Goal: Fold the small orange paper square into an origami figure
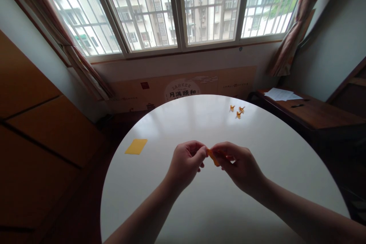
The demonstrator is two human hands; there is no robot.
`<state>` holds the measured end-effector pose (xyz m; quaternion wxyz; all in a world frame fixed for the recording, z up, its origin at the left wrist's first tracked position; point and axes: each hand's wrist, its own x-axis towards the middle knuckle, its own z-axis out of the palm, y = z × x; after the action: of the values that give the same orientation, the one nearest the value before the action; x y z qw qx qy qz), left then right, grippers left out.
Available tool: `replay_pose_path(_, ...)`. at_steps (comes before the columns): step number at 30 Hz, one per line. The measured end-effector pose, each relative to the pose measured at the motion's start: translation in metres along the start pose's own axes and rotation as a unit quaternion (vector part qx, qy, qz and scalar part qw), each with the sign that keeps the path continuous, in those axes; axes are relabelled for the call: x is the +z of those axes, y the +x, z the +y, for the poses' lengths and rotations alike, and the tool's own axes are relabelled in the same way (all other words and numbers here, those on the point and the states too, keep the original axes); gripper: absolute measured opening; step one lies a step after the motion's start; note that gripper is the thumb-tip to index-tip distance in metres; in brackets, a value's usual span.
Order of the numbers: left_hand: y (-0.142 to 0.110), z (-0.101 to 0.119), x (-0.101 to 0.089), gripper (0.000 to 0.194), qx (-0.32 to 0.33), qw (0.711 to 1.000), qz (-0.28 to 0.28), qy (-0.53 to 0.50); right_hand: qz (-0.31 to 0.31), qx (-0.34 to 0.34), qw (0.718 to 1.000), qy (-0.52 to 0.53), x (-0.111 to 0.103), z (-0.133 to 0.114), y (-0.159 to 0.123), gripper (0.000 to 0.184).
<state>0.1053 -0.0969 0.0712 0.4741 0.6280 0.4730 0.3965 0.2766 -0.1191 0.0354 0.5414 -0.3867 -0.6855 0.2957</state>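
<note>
Both my hands are raised over the middle of a round white table point(177, 122). My left hand point(187, 162) and my right hand point(238, 164) pinch a small folded orange paper piece point(213, 156) between their fingertips, each from its own side. The fingers of both hands are curled closed round it. Three small folded orange paper figures point(236, 111) stand together on the far right part of the table. A flat yellow sheet of paper point(136, 146) lies near the table's left edge.
A dark wooden side desk point(314, 112) with white papers point(281, 94) and a dark pen stands at the right. A barred window point(177, 7) with curtains fills the far wall. Brown wooden cabinets point(34, 122) are at the left.
</note>
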Motion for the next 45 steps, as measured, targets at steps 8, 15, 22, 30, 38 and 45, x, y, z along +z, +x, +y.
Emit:
replay_pose_path(8, 0.002, 0.007, -0.011, 0.016, 0.017, 0.998, 0.051, 0.014, 0.011, 0.093, 0.992, 0.09, -0.002, 0.001, 0.001, 0.011)
replay_pose_path(15, -0.001, 0.009, -0.016, 0.023, 0.066, 0.998, 0.01, 0.01, 0.013, 0.119, 0.976, 0.182, -0.006, -0.006, 0.004, 0.01)
replay_pose_path(22, -0.006, 0.008, -0.011, 0.024, 0.069, 0.996, -0.037, 0.044, -0.014, 0.105, 0.981, 0.163, -0.007, -0.009, -0.001, 0.011)
replay_pose_path(30, -0.005, 0.007, -0.006, 0.022, 0.068, 0.994, -0.001, 0.083, -0.019, 0.127, 0.977, 0.17, -0.003, -0.008, -0.002, 0.012)
replay_pose_path(38, -0.007, 0.01, -0.004, 0.022, 0.082, 0.992, 0.033, 0.086, -0.02, 0.158, 0.962, 0.22, -0.002, -0.007, 0.0, 0.02)
replay_pose_path(45, -0.006, 0.007, -0.005, 0.022, 0.08, 0.991, 0.038, 0.104, -0.026, 0.177, 0.95, 0.255, -0.001, -0.006, 0.0, 0.02)
